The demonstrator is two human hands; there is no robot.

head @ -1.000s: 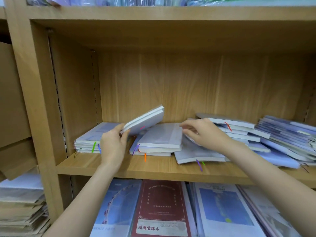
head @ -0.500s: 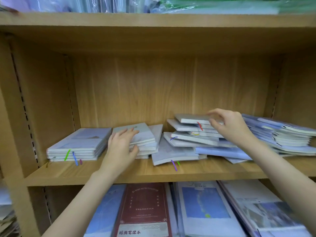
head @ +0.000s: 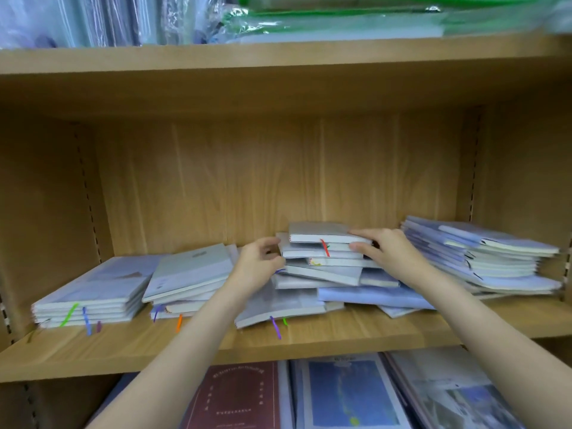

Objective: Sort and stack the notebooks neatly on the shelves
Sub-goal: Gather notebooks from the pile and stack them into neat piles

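Fingers [head: 360,233] of both hands grip the middle pile's top notebooks [head: 318,233].

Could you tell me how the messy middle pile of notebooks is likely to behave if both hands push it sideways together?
The middle pile will probably shear rather than slide as one block, since its notebooks lie skewed and overhanging. The covers look glossy, so upper ones may slip. With the left hand and right hand on opposite ends, squeezing should help square them.
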